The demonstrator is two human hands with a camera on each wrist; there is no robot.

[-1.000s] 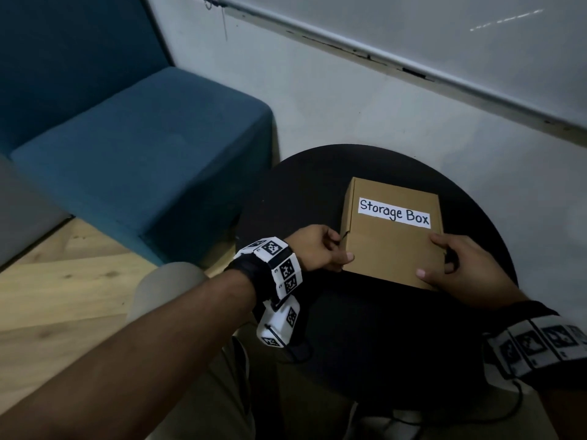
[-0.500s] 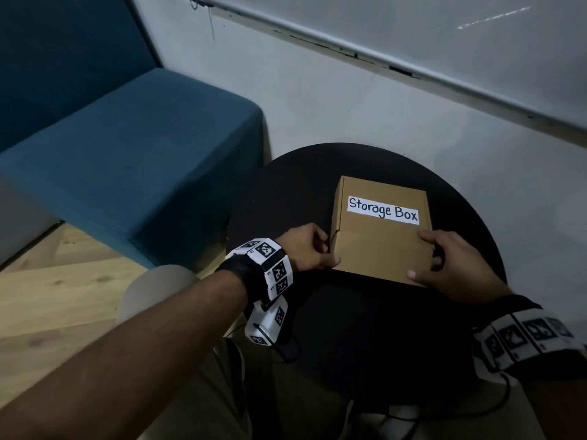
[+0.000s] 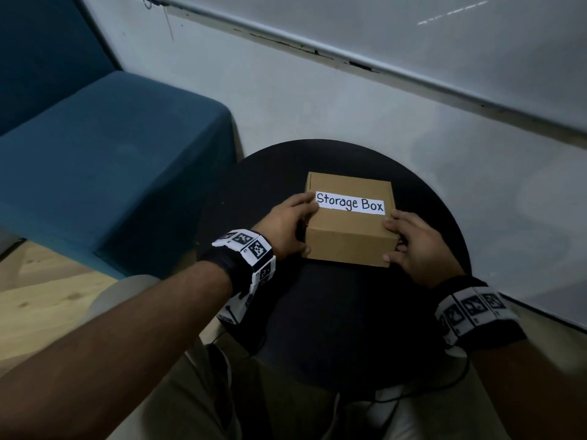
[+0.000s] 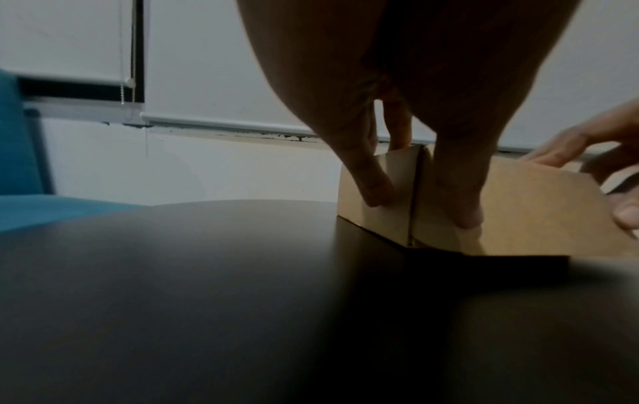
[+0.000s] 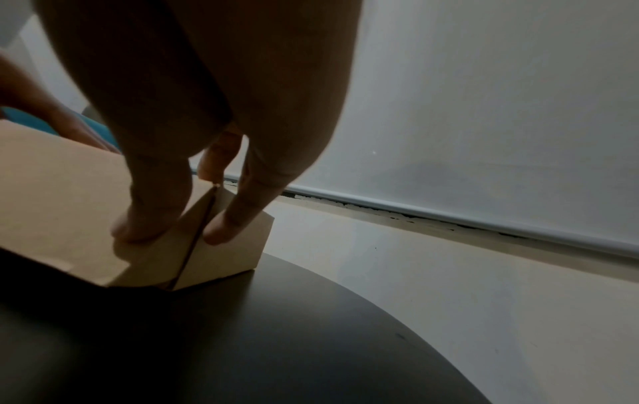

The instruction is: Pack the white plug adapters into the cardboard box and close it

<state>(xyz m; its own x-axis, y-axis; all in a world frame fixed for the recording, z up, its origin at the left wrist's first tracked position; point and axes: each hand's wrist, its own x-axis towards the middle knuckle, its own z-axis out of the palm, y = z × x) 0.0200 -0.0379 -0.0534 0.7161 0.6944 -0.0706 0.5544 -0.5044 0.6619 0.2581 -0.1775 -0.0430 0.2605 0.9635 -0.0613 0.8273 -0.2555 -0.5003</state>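
Item: cardboard box, brown, lid down and flat. We found it standing on the round black table, towards the table's far half, with a white label reading "Storage Box" across the far part of the lid. No white plug adapters showed in any view; we could not tell what the box held.

Left hand: we recorded it against the left side of the box, fingers extended, fingertips reaching over the top edge beside the label, thumb down at the near left corner. In the left wrist view the fingers lay straight down the side wall, either side of a vertical seam in the cardboard. We judged it to be pressing, not curled round anything.

Right hand: we recorded it mirrored on the right side, fingers extended over the top right edge, thumb at the near right corner. The right wrist view showed the fingers flat on the side wall, straddling a seam there too. Pressing likewise, fingers uncurled.

Both wrists carried bands with black-and-white markers.

Surroundings: a teal upholstered seat stood left of the table; a pale wall with a roller blind rose behind; wood flooring lay at near left.
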